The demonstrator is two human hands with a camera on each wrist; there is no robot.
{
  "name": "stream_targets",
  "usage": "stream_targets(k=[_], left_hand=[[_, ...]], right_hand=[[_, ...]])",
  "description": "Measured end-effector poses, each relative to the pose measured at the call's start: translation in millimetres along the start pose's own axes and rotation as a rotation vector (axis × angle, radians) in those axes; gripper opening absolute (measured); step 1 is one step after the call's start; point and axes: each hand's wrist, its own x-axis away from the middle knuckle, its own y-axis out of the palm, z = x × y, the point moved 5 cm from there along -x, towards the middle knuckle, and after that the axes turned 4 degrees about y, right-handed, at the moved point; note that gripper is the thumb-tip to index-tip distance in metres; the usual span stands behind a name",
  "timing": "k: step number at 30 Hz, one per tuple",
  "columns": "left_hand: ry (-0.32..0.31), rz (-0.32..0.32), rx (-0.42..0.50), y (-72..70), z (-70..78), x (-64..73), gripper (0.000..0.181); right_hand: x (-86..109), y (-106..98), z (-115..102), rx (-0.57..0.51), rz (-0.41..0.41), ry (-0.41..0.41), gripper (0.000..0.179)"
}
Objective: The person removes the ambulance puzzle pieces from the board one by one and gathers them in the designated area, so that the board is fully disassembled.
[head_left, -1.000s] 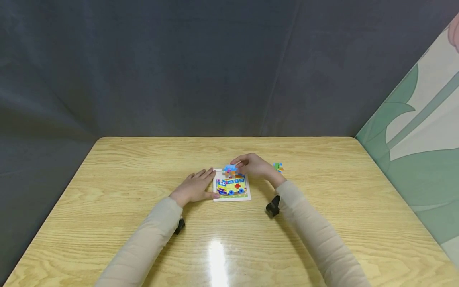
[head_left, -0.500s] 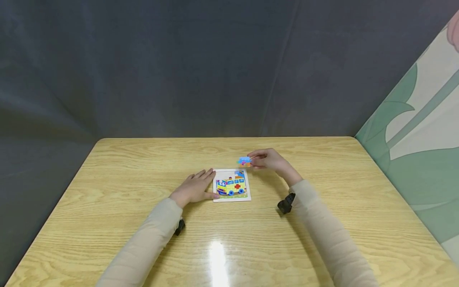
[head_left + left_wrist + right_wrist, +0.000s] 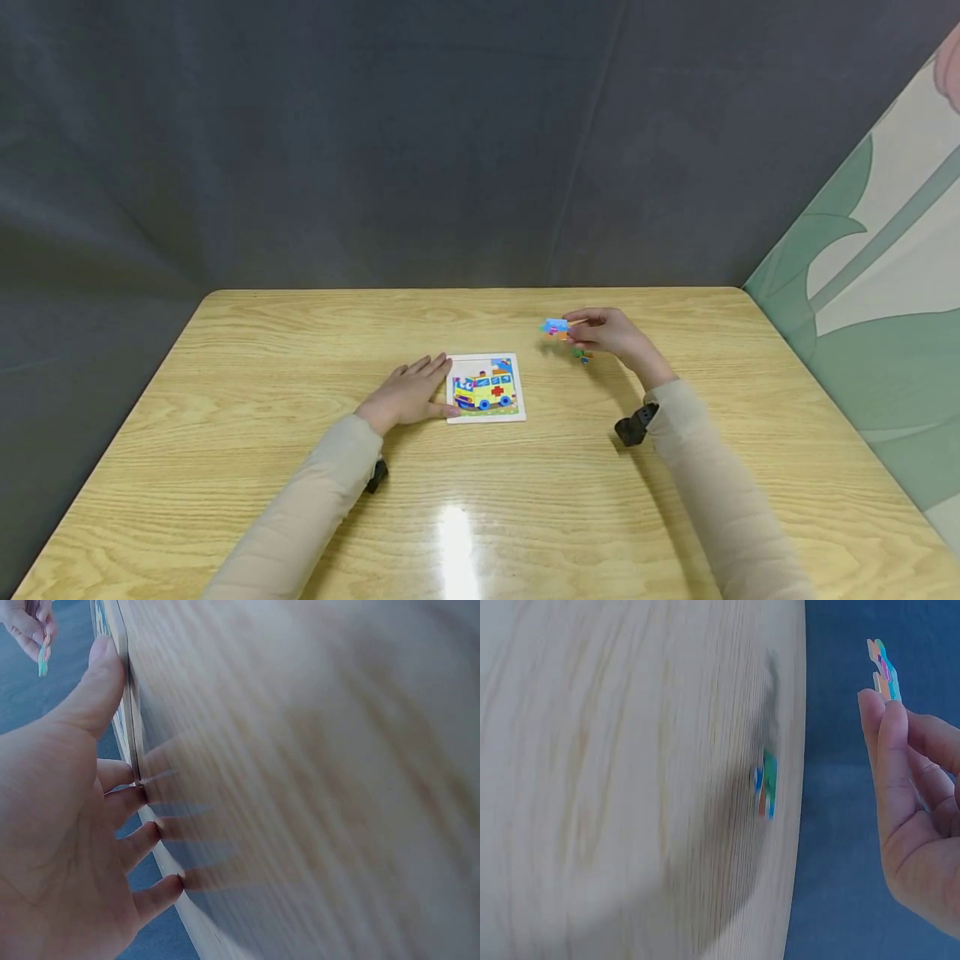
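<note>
A white-framed jigsaw puzzle (image 3: 486, 419) with a yellow ambulance picture lies on the table, its upper left part showing bare white backing. My left hand (image 3: 408, 394) rests at its left edge, fingers spread and straight, the thumb on the frame's lower left corner. My right hand (image 3: 611, 333) pinches a blue, pink and orange puzzle piece (image 3: 555, 327) between thumb and fingers, held above the table to the right of the frame. Below that hand a green, blue and orange puzzle piece (image 3: 766, 784) lies on the wood.
The wooden table (image 3: 300, 350) stretches out on all sides of the puzzle. A dark curtain (image 3: 450, 150) hangs behind its far edge, and a panel with green leaf shapes (image 3: 885, 350) stands at the right.
My right hand has carried the pinched piece away from over the puzzle, to the right and slightly farther back. The left hand and the frame have stayed in place.
</note>
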Motion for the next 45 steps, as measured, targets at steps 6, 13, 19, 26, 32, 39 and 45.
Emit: stream_targets(k=[6,13,19,26,32,39,45], left_hand=[[0.000,-0.006,0.000,-0.7,-0.6,0.1,0.085],[-0.003,-0.012,0.000,-0.7,0.7,-0.1,0.086],[-0.002,-0.010,0.000,-1.3,0.6,0.0,0.085],[0.004,-0.001,0.010,-2.8,1.3,0.6,0.084],[0.002,0.004,0.013,-2.9,1.2,0.7,0.084],[0.003,-0.001,0.004,-2.4,0.7,1.3,0.085],[0.005,-0.006,0.000,-2.9,2.3,2.5,0.085]], right_hand=[[6.7,-18.6,7.7,0.014,0.012,-0.011,0.046],[11.2,-37.6,18.0,0.029,0.032,0.006,0.048],[15.4,-48.7,26.4,0.043,0.044,0.024,0.047],[19.5,-61.5,38.3,0.074,0.035,0.032,0.048],[20.5,-71.0,49.2,0.074,0.035,0.063,0.048],[19.9,-74.8,58.6,0.055,0.026,0.095,0.049],[19.7,-75.4,62.4,0.053,0.014,0.117,0.048]])
